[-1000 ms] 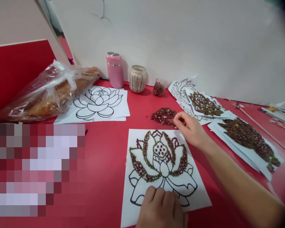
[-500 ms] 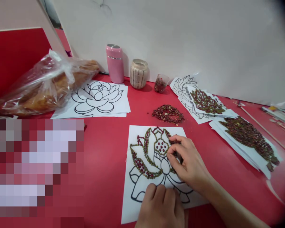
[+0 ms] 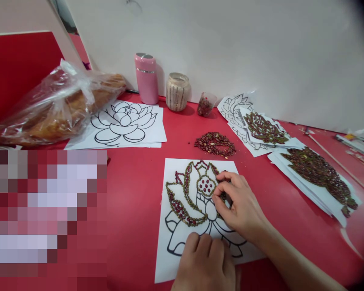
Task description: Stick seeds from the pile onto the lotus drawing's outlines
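A white sheet [image 3: 164,270] with a black lotus outline lies on the red table, part of its lines and petals covered with green and dark red beans. My right hand [image 3: 239,202] is over the right side of the drawing, thumb and index finger pinched beside the round bean-filled centre [image 3: 206,186]; anything between the fingertips is too small to make out. My left hand [image 3: 204,262] rests on the lower part of the sheet with its fingers curled in, their tips hidden. Behind the sheet lies a loose pile of dark red beans [image 3: 210,141].
At the back stand a pink bottle [image 3: 147,81], a jar [image 3: 177,93] and a small cup of beans [image 3: 205,105]. Left are printed lotus sheets [image 3: 154,129] and a plastic bag [image 3: 54,117]. Bean-covered sheets [image 3: 315,169] lie right. The lower left is pixelated.
The whole view has shifted very slightly. My right hand's pinched fingertips have moved a touch to the left; my left hand stays in place.
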The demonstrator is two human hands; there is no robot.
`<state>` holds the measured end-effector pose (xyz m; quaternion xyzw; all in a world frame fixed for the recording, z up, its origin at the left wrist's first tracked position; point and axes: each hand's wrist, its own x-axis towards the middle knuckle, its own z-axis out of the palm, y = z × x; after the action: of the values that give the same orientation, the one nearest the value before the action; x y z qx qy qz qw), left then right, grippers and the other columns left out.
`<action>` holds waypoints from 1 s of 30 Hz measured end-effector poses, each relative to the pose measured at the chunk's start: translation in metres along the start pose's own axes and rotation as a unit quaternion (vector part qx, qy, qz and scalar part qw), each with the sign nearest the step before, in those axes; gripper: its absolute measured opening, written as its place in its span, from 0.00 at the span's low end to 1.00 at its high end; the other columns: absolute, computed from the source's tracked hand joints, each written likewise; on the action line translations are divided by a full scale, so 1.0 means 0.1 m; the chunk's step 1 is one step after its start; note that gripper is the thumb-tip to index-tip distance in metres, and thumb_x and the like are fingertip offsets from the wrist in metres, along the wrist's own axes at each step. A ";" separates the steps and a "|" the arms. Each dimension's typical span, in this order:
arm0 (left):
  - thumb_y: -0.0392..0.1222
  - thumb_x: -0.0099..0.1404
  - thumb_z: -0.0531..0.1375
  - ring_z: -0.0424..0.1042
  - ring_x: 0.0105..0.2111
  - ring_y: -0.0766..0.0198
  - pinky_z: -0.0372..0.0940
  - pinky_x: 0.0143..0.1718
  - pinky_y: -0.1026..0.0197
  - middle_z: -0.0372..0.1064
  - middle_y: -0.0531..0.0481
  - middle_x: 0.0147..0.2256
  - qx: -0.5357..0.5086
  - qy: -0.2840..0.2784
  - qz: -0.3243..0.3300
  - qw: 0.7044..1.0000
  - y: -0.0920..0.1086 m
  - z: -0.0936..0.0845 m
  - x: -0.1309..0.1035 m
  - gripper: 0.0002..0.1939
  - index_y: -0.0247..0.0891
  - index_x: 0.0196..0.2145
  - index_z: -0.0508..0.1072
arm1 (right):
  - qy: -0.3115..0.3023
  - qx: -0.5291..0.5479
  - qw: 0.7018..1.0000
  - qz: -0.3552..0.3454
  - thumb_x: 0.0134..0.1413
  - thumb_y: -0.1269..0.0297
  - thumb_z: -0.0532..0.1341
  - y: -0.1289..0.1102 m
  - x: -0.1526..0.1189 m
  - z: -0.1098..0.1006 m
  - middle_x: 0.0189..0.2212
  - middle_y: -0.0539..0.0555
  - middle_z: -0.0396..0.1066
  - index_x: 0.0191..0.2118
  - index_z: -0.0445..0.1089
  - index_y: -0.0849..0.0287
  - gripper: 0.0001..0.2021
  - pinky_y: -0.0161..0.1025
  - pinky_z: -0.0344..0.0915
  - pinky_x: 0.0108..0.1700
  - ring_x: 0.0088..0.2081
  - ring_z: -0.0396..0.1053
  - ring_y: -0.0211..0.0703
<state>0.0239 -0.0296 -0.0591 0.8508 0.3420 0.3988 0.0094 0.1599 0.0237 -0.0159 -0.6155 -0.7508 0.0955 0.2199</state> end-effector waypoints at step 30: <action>0.28 0.57 0.46 0.54 0.19 0.63 0.46 0.23 0.57 0.56 0.52 0.16 0.005 0.092 -0.107 0.990 0.11 0.23 -0.09 0.15 0.38 0.18 0.65 | 0.015 0.000 0.999 0.031 0.50 0.66 0.56 0.01 0.06 0.00 0.46 0.56 0.57 0.33 0.62 0.56 0.03 0.49 0.56 0.46 0.48 0.55 0.50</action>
<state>0.0418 -0.0374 -0.0771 0.7690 0.4322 0.4707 0.0164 0.1598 0.0298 -0.0144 -0.6396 -0.7284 0.0929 0.2275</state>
